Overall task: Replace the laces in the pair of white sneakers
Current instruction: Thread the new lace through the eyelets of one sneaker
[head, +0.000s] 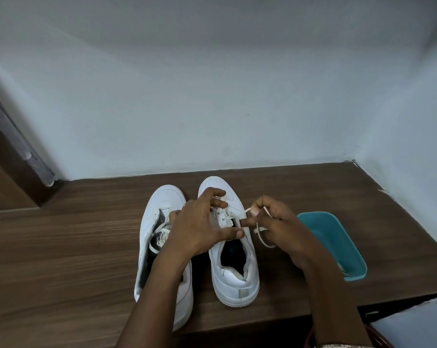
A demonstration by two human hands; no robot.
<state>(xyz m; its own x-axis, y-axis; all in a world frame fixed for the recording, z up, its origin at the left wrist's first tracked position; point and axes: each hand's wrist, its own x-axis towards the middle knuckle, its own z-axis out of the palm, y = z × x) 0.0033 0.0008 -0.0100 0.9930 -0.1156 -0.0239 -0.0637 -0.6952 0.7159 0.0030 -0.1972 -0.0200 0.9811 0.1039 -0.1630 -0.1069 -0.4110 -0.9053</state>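
Two white sneakers stand side by side on the wooden table, toes pointing away from me. The left sneaker point(162, 204) has a loose white lace lying in its opening. My left hand point(200, 222) lies over the right sneaker point(235, 275), thumb pressing its right eyelet edge and fingers curled over the tongue and lace near the toe. My right hand point(275, 224) pinches the white lace point(261, 238) just right of that shoe; the lace runs from the eyelets and loops below my fingers.
A teal plastic tray point(338, 247) sits on the table to the right of the shoes, near the table's front edge. Pale walls close off the back and right sides. The brown table point(74, 247) stretches to the left.
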